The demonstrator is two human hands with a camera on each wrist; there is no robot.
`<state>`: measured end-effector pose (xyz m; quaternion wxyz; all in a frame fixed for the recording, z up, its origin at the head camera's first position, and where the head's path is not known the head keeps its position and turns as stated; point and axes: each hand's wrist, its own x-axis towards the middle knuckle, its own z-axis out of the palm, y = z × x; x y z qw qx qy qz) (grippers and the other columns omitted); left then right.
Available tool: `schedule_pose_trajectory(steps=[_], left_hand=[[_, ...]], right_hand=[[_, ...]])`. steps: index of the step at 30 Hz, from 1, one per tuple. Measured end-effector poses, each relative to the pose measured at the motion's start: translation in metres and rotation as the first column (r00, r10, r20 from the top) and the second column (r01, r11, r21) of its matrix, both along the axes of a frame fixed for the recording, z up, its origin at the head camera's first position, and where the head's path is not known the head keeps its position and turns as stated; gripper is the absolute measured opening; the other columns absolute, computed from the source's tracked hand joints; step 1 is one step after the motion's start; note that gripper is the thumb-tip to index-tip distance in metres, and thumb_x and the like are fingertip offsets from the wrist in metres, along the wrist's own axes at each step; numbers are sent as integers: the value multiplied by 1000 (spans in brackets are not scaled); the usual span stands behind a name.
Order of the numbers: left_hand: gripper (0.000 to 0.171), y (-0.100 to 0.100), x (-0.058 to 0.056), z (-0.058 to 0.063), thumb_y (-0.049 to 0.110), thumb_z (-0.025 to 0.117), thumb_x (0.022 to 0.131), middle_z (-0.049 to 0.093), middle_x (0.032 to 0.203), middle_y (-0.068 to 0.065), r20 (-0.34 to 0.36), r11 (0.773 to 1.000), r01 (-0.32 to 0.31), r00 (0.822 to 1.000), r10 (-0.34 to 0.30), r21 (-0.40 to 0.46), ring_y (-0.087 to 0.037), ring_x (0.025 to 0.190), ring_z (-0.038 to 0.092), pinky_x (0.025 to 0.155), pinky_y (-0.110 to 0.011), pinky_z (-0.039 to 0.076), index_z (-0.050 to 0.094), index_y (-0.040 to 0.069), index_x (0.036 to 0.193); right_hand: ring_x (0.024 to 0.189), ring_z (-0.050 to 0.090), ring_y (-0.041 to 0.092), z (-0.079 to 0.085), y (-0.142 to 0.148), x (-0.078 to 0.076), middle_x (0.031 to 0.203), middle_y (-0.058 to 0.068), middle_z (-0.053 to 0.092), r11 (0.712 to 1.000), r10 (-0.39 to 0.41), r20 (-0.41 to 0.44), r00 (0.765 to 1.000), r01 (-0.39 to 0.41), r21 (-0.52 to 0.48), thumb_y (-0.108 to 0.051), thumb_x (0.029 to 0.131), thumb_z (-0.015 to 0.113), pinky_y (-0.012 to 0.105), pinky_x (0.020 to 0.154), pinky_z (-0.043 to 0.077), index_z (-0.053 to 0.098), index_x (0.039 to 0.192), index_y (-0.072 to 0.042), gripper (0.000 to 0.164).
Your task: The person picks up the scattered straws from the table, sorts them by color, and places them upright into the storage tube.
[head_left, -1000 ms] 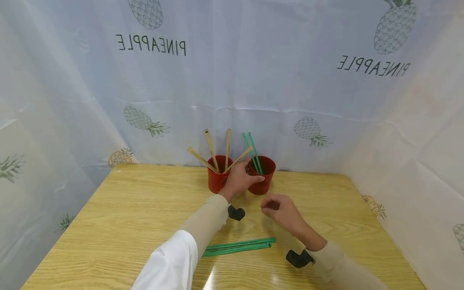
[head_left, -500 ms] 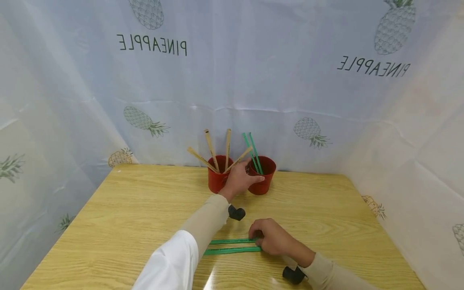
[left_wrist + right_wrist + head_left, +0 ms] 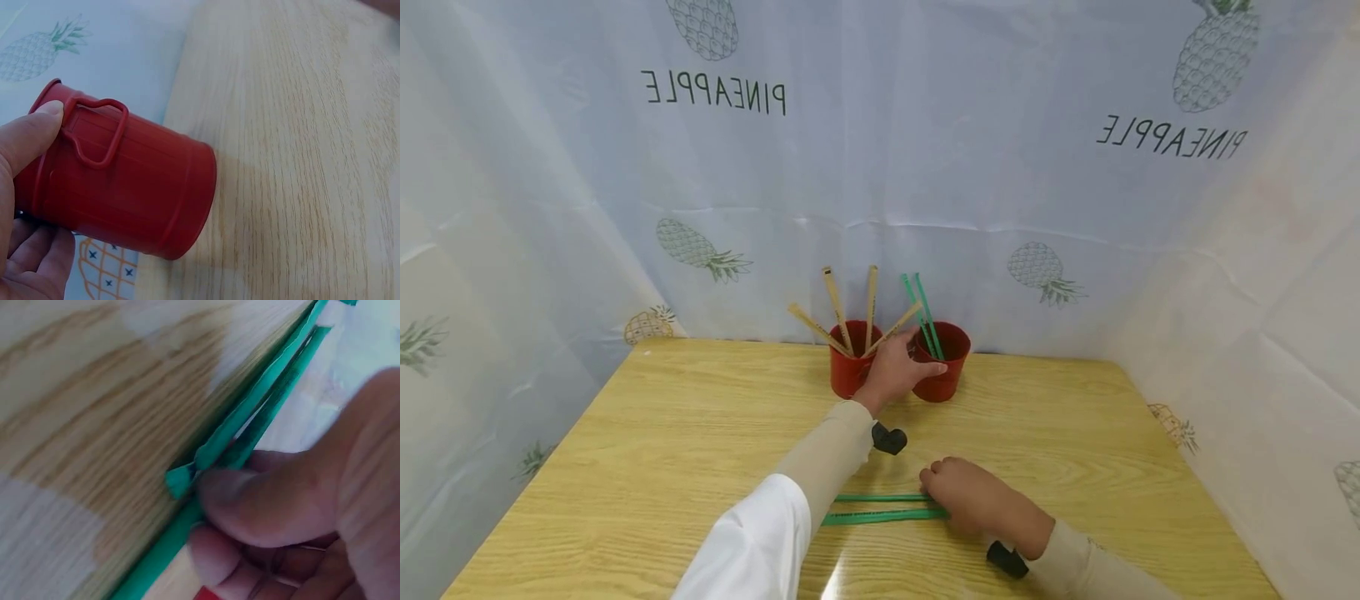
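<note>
My left hand (image 3: 891, 371) reaches to the back and grips the right-hand red cup (image 3: 951, 379) near its rim. In the left wrist view, the thumb (image 3: 31, 134) lies beside the wire handle (image 3: 119, 134) of this bucket-shaped cup, with fingers curled on the far side. Two green straws (image 3: 921, 312) lean inside it. Nearer the front, my right hand (image 3: 981, 504) is low at the right ends of green straws (image 3: 883, 517) lying on the table. The right wrist view shows its thumb and fingertips pinching a green straw (image 3: 278, 397).
Left of the gripped cup stands another red cup (image 3: 844, 379) with several tan straws (image 3: 835, 304) fanning out. A pineapple-print cloth (image 3: 880, 167) hangs right behind the wooden table (image 3: 700, 442). Cloth also flanks the table on both sides.
My right hand has come down toward the front from near the cup to the green straws, and its fingers have closed at their ends. The left hand and both cups stay put.
</note>
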<state>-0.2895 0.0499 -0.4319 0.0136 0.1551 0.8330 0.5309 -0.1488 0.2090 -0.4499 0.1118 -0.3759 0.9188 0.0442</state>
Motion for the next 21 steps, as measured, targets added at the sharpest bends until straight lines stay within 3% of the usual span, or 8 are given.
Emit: schedule_pose_trajectory(steps=[4, 13, 17, 21], left_hand=[[90, 0, 0, 1, 35, 84, 89, 55, 156, -11, -1, 1000, -3, 1000, 3, 9, -29, 141, 56, 114, -46, 52, 38, 8, 162], [92, -1, -1, 1, 36, 84, 89, 53, 158, -11, 13, 1000, -3, 1000, 3, 4, -29, 143, 55, 116, -45, 50, 36, 8, 163], [92, -1, -1, 1, 35, 84, 89, 53, 158, -12, 9, 1000, -3, 1000, 3, 7, -30, 143, 55, 116, -45, 50, 37, 6, 162], [92, -1, -1, 1, 36, 83, 89, 52, 158, -12, 7, 1000, -1, 1000, 1, -9, -30, 143, 55, 116, -45, 50, 36, 7, 162]], right_hand=[[77, 58, 13, 2, -1, 5, 88, -1, 63, 993, 36, -63, 997, -28, 119, -12, 89, 82, 26, 73, 55, 69, 103, -12, 19], [76, 58, 8, 5, 21, 1, 83, -7, 63, 999, -35, 22, 999, 34, 10, -2, 79, 85, 28, 76, 56, 74, 93, -18, 24], [73, 55, 8, 6, 33, 0, 80, -7, 60, 998, -66, 13, 998, 66, -10, 0, 79, 83, 30, 74, 55, 70, 88, -18, 24], [76, 57, 11, 9, 44, -1, 84, -5, 61, 994, -107, -9, 994, 107, 6, 0, 77, 85, 31, 74, 56, 68, 92, -15, 27]])
